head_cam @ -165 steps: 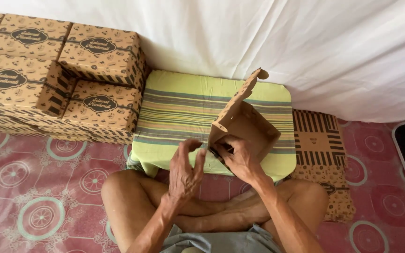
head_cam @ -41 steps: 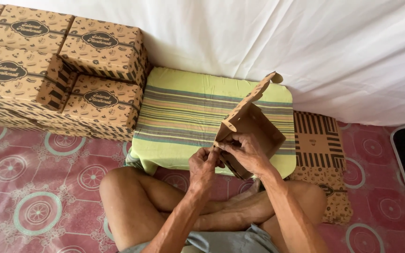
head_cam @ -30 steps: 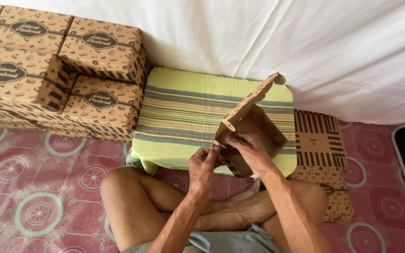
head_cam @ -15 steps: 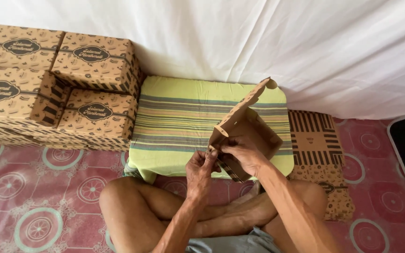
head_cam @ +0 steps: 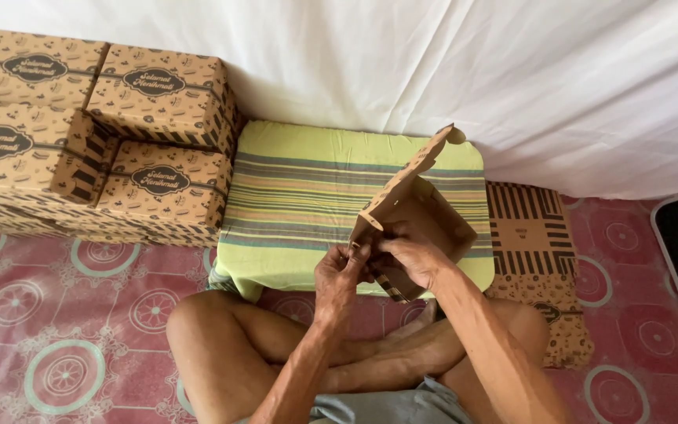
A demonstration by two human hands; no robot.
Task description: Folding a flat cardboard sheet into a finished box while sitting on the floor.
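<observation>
Little has been shifted since half a second ago: the half-folded cardboard box (head_cam: 421, 216) is kept gripped by left hand (head_cam: 340, 271) and right hand (head_cam: 411, 259) above the striped cushion (head_cam: 292, 196), right of stacked boxes (head_cam: 96, 133).

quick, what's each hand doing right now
Left hand: closed, pinching the near corner of the half-folded box.
Right hand: closed, gripping the same box's front wall.
</observation>
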